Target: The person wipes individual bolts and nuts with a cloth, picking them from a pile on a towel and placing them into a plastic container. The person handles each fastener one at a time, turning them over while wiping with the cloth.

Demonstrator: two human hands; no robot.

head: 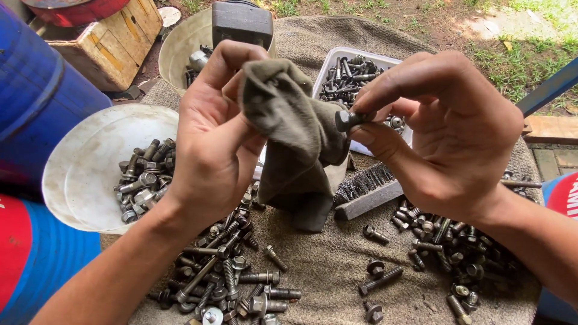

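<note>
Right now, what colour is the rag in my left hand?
The rag is a drab olive-grey, plain with no pattern; the head view shows it best.

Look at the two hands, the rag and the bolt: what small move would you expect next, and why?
Probably a twist of the bolt inside the rag. The right hand pinches the bolt by its head, its shank buried in the cloth that the left hand holds bunched around it, so rubbing the threads seems likeliest.
</note>
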